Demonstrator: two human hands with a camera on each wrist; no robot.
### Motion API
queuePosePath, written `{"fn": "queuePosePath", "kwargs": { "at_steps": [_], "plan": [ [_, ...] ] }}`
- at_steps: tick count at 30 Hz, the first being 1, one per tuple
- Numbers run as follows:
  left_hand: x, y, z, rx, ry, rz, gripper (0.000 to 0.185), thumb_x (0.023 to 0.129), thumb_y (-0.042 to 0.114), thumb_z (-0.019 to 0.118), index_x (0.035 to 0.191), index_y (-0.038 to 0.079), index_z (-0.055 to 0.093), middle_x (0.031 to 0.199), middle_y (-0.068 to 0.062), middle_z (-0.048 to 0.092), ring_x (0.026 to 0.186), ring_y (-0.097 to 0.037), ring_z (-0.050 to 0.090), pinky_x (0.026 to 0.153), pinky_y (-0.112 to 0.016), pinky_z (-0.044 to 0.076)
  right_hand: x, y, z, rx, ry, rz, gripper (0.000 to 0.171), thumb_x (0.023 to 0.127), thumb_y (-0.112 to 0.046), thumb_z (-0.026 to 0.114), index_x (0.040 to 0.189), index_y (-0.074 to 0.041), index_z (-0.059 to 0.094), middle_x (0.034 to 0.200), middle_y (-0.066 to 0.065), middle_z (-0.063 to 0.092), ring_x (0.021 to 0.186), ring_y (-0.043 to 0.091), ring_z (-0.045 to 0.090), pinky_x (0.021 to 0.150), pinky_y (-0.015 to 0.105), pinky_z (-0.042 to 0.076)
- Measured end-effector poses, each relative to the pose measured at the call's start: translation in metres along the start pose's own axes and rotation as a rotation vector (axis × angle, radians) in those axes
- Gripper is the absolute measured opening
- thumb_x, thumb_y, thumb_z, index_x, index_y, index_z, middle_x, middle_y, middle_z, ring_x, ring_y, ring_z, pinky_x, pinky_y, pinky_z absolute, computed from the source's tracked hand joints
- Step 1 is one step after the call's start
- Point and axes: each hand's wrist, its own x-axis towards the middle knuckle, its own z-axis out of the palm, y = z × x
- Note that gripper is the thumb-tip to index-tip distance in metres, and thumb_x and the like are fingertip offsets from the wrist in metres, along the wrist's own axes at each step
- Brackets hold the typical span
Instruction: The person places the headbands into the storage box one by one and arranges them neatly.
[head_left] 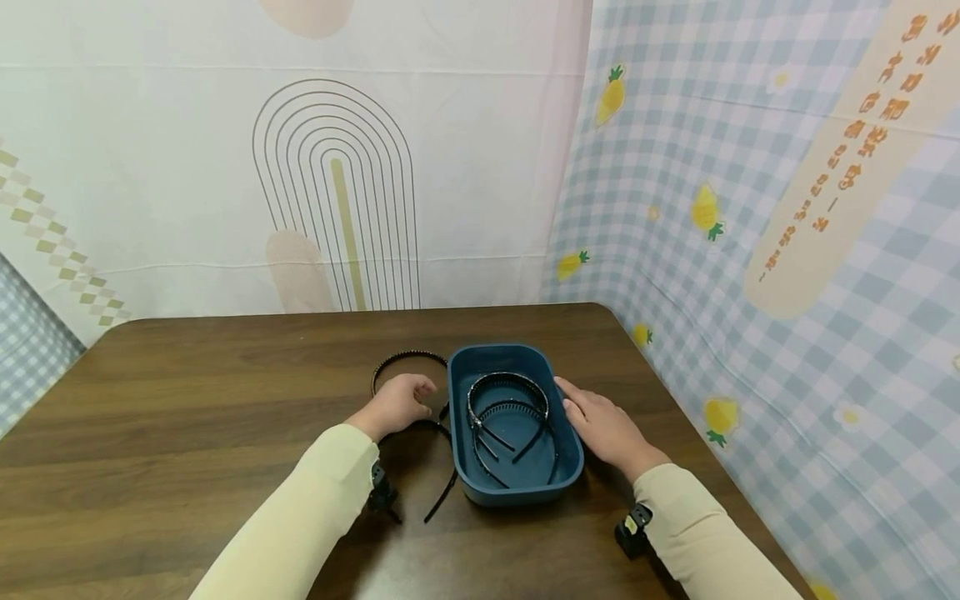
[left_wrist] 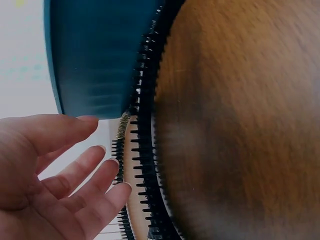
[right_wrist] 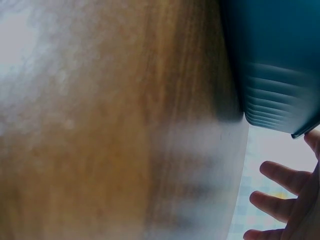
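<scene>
A blue plastic bin (head_left: 517,498) stands on the table with black toothed headbands (head_left: 508,377) lying inside it. Just left of the bin, more headbands lie on the table; one arcs behind my left hand (head_left: 397,404), and the leg of another black headband (head_left: 442,502) runs down beside the bin. In the left wrist view, the left fingers (left_wrist: 107,175) are loosely bent near a toothed black headband (left_wrist: 145,155), with no grip on it. My right hand (head_left: 606,427) rests along the bin's right side, fingers extended, one fingertip at the rim in the right wrist view.
The brown wooden table (head_left: 187,400) extends far to the left of the bin. A white patterned cloth (head_left: 480,167) hangs behind it, and a blue checked cloth (head_left: 675,275) hangs along the right edge. Both wrists carry small black cameras (head_left: 632,533).
</scene>
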Motion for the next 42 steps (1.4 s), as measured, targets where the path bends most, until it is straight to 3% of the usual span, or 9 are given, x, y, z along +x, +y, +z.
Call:
{"fn": "queuePosePath", "kwargs": {
  "at_steps": [10,15,20,27,34,42],
  "plan": [
    [-0.004,0.003,0.000,0.107,-0.098,-0.040,0.034,0.080,-0.009,0.067,0.113,-0.005,0.064,0.108,-0.019,0.067,0.103,-0.034,0.062,0.086,-0.045,0.052,-0.001,-0.002,-0.001,-0.034,0.024,-0.005,0.050,0.105,-0.036,0.032,0.153,-0.022,0.030,0.147,0.015,0.044,0.132,0.040,0.042,0.104,0.063,0.031],
    [-0.004,0.000,0.000,0.152,-0.138,-0.056,0.031,0.077,-0.011,0.066,0.106,-0.001,0.067,0.103,-0.015,0.068,0.099,-0.031,0.063,0.082,-0.043,0.053,-0.002,-0.003,0.000,-0.084,0.056,-0.011,0.049,0.105,-0.037,0.033,0.152,-0.022,0.034,0.144,0.014,0.047,0.131,0.040,0.043,0.101,0.067,0.031],
    [-0.002,-0.001,0.001,0.192,-0.152,-0.059,0.031,0.074,-0.015,0.061,0.099,0.003,0.069,0.102,-0.012,0.069,0.096,-0.027,0.063,0.081,-0.041,0.053,-0.002,-0.005,-0.001,-0.140,0.099,-0.018,0.047,0.104,-0.035,0.036,0.149,-0.021,0.039,0.140,0.014,0.052,0.128,0.038,0.046,0.100,0.065,0.034],
    [0.000,0.002,0.001,0.254,-0.172,-0.056,0.038,0.076,-0.019,0.056,0.103,0.002,0.070,0.105,-0.013,0.068,0.100,-0.029,0.063,0.083,-0.040,0.054,-0.003,-0.009,-0.003,-0.218,0.134,-0.043,0.046,0.103,-0.034,0.039,0.146,-0.019,0.044,0.134,0.015,0.056,0.124,0.037,0.050,0.096,0.063,0.039],
    [0.003,0.002,0.002,0.294,-0.170,-0.051,0.038,0.079,-0.020,0.053,0.102,0.003,0.072,0.105,-0.013,0.068,0.103,-0.032,0.063,0.086,-0.042,0.053,-0.002,-0.011,-0.006,-0.313,0.138,-0.061,0.046,0.103,-0.035,0.040,0.145,-0.019,0.046,0.132,0.014,0.057,0.124,0.036,0.049,0.094,0.065,0.038],
    [0.006,0.003,0.000,0.314,-0.199,-0.040,0.037,0.080,-0.021,0.050,0.097,0.003,0.073,0.102,-0.013,0.068,0.101,-0.031,0.062,0.085,-0.041,0.053,-0.003,-0.012,-0.008,-0.347,0.133,-0.065,0.045,0.103,-0.035,0.040,0.146,-0.020,0.045,0.132,0.013,0.057,0.126,0.037,0.047,0.095,0.065,0.036]
  ]
}}
